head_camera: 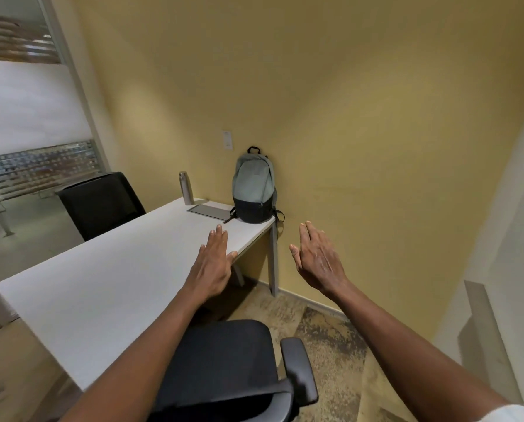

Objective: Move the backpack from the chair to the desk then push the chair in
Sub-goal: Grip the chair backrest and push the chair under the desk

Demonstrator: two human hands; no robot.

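Backpack [253, 186] stands on the desk [108, 287] at twelve o'clock; both hands [213, 263] [318, 258] flat, fingers spread, empty — grip the chair [224, 360] at six o'clock evenly and push it straight in.

A yellow wall [330, 102] fills the view from 11 to 2 o'clock, with a white wall plate [227, 140] near the centre. At 9 to 10 o'clock a frosted glass partition [26, 111] with a metal frame lets in pale daylight. A second black chair [100, 202] stands at 9 o'clock. Mottled brown carpet [330, 336] covers the floor at 5 o'clock. A white wall [516, 239] rises at 3 o'clock.
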